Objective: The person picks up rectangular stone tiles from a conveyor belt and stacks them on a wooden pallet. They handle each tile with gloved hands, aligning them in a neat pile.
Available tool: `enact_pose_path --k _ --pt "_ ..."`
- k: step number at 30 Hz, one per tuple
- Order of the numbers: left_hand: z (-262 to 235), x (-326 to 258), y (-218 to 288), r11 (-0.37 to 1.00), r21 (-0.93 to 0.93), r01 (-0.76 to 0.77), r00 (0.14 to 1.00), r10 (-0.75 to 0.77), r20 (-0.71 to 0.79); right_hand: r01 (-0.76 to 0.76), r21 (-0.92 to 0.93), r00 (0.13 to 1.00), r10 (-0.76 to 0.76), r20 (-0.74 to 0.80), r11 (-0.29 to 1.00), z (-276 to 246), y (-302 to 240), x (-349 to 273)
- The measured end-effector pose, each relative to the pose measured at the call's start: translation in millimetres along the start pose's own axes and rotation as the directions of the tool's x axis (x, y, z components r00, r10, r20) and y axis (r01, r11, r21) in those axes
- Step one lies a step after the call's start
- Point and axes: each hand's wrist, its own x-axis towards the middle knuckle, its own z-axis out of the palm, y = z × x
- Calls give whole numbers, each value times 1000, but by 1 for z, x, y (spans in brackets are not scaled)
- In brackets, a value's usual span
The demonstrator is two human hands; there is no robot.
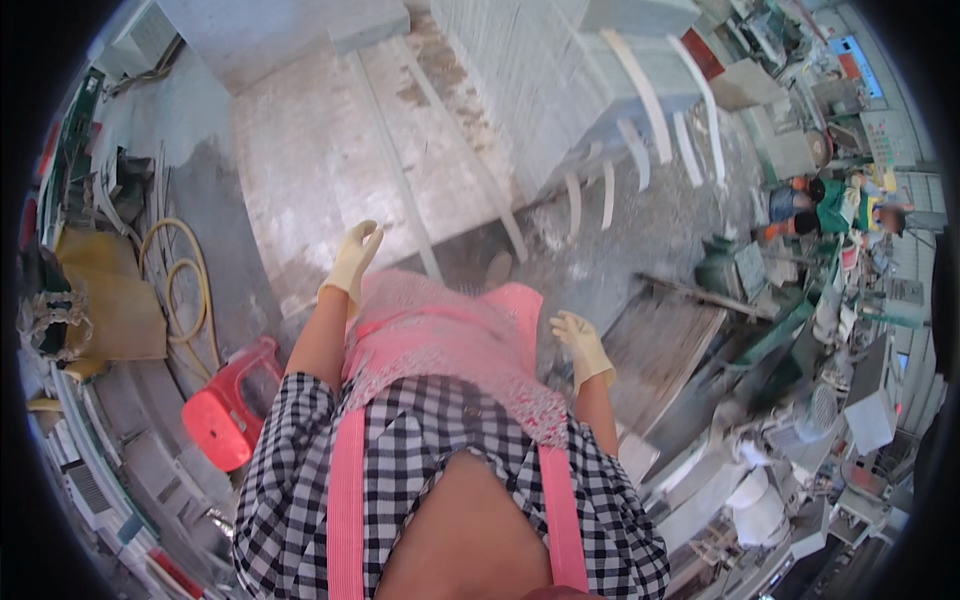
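Both of my hands wear pale yellow rubber gloves, and nothing shows in either one. My left hand (354, 258) hangs at the left side of my pink apron (440, 335), its fingers loosely bent and a little apart. Beyond it lies a large pale board (310, 190) with long light strips (390, 155) across it. On the apron's other side is my right hand (581, 346), its fingers half bent and apart. Closest to that hand is a flat wooden board (660, 350) on the floor.
Ahead stands a big grey block-like stack (530, 90) with white strips (640, 95) hanging down. A red plastic stool (220, 420) and coiled yellow hose (190, 270) are at left. At right are machinery, clutter and another person in green (835, 205).
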Motion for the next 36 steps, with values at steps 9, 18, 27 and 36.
enact_pose_path --k 9,18,27,36 --pt "-70 -93 -144 891 227 394 903 -421 84 -233 -14 953 226 -201 972 -32 153 -143" --pt "-20 -42 -79 923 350 159 931 -258 257 -166 463 928 296 -224 871 -27 225 -193" --pt "89 -65 88 895 154 -418 903 392 176 -110 563 929 286 -235 819 -33 337 -229" --pt "44 -85 -20 934 356 26 987 -80 138 -120 673 939 304 -163 730 -20 379 -258"
